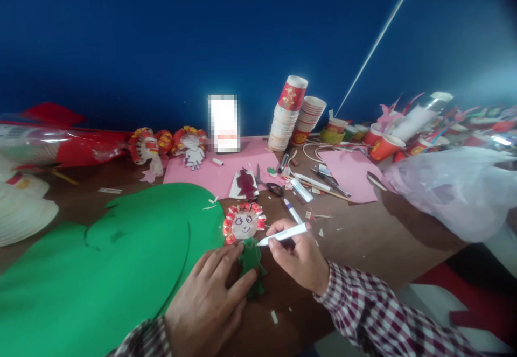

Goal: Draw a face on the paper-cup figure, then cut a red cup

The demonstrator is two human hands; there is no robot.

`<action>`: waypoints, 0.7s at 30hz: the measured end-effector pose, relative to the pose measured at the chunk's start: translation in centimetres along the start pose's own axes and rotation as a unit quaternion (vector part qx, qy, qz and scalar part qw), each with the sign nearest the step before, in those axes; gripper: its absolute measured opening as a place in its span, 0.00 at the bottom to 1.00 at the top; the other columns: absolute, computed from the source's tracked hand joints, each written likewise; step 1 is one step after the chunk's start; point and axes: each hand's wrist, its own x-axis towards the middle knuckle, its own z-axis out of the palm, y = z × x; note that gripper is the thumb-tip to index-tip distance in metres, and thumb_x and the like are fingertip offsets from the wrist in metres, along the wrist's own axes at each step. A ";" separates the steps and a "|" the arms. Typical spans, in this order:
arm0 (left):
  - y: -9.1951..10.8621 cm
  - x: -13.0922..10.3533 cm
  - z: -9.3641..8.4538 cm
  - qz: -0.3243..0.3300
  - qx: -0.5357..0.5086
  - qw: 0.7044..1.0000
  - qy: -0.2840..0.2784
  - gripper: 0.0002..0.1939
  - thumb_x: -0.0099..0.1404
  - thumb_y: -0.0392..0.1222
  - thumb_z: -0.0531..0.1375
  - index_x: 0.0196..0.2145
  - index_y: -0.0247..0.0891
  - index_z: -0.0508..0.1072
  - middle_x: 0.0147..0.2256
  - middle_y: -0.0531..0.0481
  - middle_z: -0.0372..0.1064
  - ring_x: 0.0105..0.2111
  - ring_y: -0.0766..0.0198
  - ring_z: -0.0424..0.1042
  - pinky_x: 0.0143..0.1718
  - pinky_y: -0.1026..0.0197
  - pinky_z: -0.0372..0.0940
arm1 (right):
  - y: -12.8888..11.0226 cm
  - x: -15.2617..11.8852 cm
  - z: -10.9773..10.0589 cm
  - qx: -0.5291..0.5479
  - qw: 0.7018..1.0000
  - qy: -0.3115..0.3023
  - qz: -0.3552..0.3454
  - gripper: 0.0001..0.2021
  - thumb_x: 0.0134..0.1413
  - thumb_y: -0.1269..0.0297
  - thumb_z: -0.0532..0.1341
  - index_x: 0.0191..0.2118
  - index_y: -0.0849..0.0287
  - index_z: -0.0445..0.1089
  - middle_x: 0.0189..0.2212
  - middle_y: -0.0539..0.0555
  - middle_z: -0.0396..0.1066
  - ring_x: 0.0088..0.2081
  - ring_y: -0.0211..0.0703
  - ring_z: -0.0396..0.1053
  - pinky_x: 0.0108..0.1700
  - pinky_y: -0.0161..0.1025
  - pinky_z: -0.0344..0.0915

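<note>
In the head view, a paper figure lies on the brown table, with a round drawn face (pixel 244 225) edged in red and white and a green paper body (pixel 251 254). My left hand (pixel 212 287) rests flat with its fingers spread, the fingertips and thumb on the green body. My right hand (pixel 301 254) is closed around a white marker (pixel 287 234), whose tip points left, at the upper right edge of the green body. White lines show on the green paper.
A large green sheet (pixel 133 249) covers the left side. Behind are pink paper (pixel 194 176), black scissors (pixel 274 188), a dark red cutout (pixel 246 183), several pens and leaning stacks of paper cups (pixel 287 114). A plastic bag (pixel 452 190) lies at the right.
</note>
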 end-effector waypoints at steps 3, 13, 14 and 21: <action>0.0 -0.1 0.1 -0.001 0.001 1.000 0.005 0.18 0.61 0.38 0.55 0.48 0.49 0.68 0.55 0.44 0.57 0.54 0.50 0.58 0.51 0.43 0.60 | 0.0 0.0 0.0 -0.001 1.000 -0.001 -0.002 0.04 0.55 0.65 0.56 0.33 0.59 0.67 0.18 0.46 0.63 0.17 0.32 0.55 0.19 0.30 0.54; 0.0 0.1 -0.3 -0.006 0.015 1.000 -0.026 0.21 0.61 0.39 0.55 0.53 0.45 0.65 0.56 0.43 0.58 0.54 0.50 0.58 0.52 0.44 0.59 | -0.2 0.1 -0.1 -0.011 1.000 0.005 -0.012 0.04 0.54 0.66 0.57 0.32 0.60 0.67 0.18 0.46 0.64 0.17 0.32 0.56 0.20 0.29 0.54; 0.0 0.1 -0.3 -0.007 0.016 0.999 -0.027 0.21 0.61 0.40 0.55 0.53 0.45 0.65 0.56 0.43 0.58 0.54 0.50 0.58 0.52 0.45 0.59 | -0.2 0.2 -0.1 -0.015 1.000 0.007 -0.014 0.04 0.54 0.66 0.57 0.32 0.60 0.67 0.19 0.47 0.65 0.17 0.32 0.57 0.20 0.29 0.55; 0.1 0.1 -0.5 -0.018 0.006 0.999 -0.032 0.20 0.62 0.44 0.55 0.52 0.46 0.66 0.55 0.44 0.59 0.54 0.51 0.59 0.52 0.46 0.58 | -0.1 0.1 -0.1 -0.037 0.999 0.002 -0.021 0.04 0.54 0.66 0.57 0.32 0.59 0.68 0.20 0.48 0.67 0.19 0.34 0.60 0.23 0.31 0.57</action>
